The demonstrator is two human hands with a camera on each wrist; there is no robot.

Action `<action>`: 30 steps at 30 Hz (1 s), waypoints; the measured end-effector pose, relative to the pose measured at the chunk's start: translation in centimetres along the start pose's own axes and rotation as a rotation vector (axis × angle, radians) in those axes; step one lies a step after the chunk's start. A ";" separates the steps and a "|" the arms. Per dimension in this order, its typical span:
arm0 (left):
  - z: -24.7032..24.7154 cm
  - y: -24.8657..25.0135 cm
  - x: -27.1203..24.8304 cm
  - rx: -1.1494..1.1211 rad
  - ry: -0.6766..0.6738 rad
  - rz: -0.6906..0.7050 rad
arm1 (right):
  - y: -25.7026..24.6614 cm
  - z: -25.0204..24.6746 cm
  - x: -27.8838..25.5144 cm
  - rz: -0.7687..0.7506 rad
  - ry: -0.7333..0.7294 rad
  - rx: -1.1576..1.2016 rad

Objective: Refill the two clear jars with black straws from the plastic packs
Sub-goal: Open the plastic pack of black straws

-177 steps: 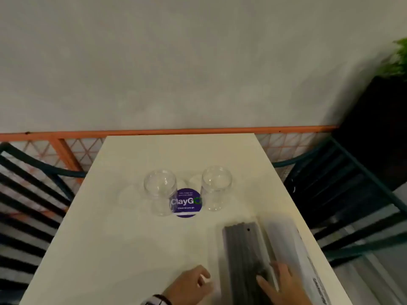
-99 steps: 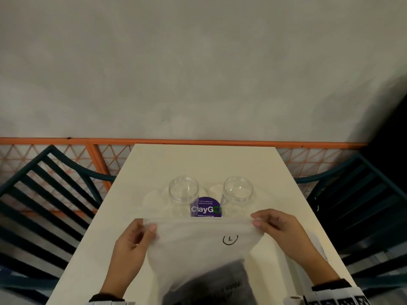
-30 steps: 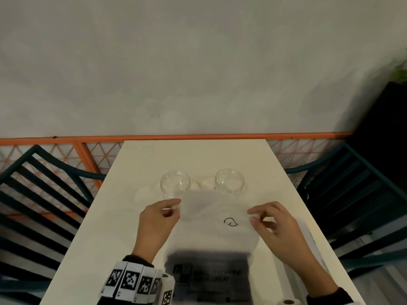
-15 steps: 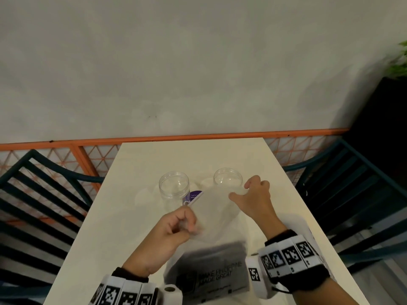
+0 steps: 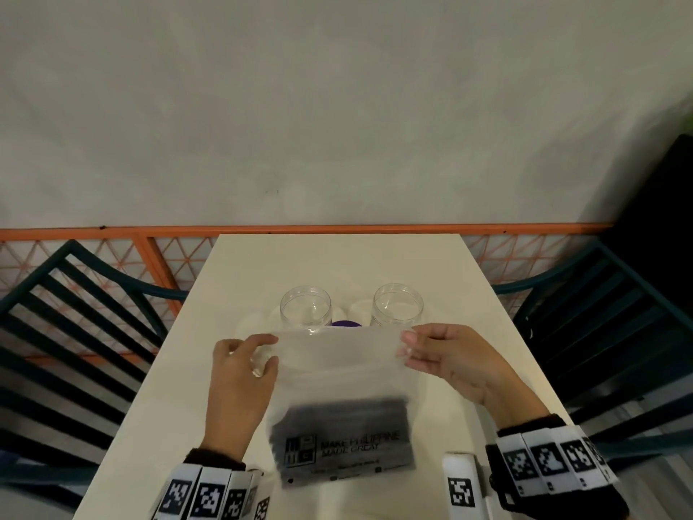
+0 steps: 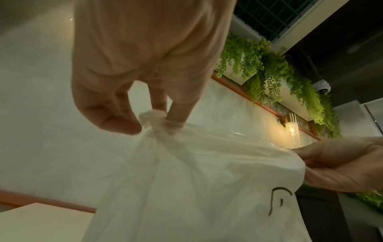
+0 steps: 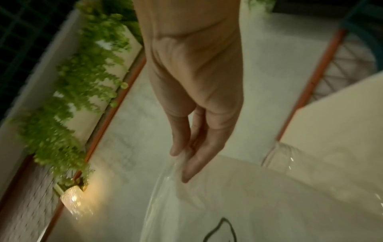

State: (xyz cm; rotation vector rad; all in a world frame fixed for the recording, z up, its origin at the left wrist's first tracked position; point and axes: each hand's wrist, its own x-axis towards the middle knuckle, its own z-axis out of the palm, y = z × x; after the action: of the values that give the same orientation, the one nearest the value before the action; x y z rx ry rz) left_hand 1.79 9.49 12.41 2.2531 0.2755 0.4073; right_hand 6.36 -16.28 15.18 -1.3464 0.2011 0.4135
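Fingers (image 6: 157,104) of the left hand (image 5: 240,384) and right hand (image 5: 453,365) pinch opposite top corners of the plastic pack (image 5: 337,373), stretching its mouth crosswise; black straws (image 5: 341,418) lie low inside, both jars (image 5: 305,307) just beyond on the desk (image 5: 337,257).

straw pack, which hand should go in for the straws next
Probably the right hand: it only lightly pinches the pack's top edge between nearly straight fingers. The left hand grips a bunched corner, so it can keep the pack steady, and both jars stand just beyond.
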 end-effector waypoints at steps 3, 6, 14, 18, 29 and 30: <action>0.3 -0.2 0.1 -0.113 -0.157 -0.070 | 1.0 0.0 0.5 0.056 -0.086 0.266; 0.7 0.1 0.2 -0.601 -0.362 -0.271 | 1.8 -0.1 1.0 0.099 -0.163 0.521; 0.1 0.0 0.1 -1.547 -0.682 -0.600 | 2.7 -2.1 1.7 0.207 -0.045 0.636; 0.2 0.8 -0.7 -1.400 -0.604 -0.496 | 2.3 -1.7 0.3 0.185 0.056 0.410; 1.7 -0.7 -0.6 -0.489 -0.154 -0.350 | 2.8 -1.3 0.1 -0.246 0.384 -0.749; 1.5 -1.2 -0.5 -0.399 -0.115 -0.308 | 2.5 -1.4 -0.1 -0.248 0.384 -0.700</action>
State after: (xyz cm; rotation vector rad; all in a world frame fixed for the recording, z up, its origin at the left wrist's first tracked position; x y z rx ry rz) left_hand 1.85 9.03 10.46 1.7989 0.4325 0.1506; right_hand 5.39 -17.24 12.66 -2.1115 0.2110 -0.0045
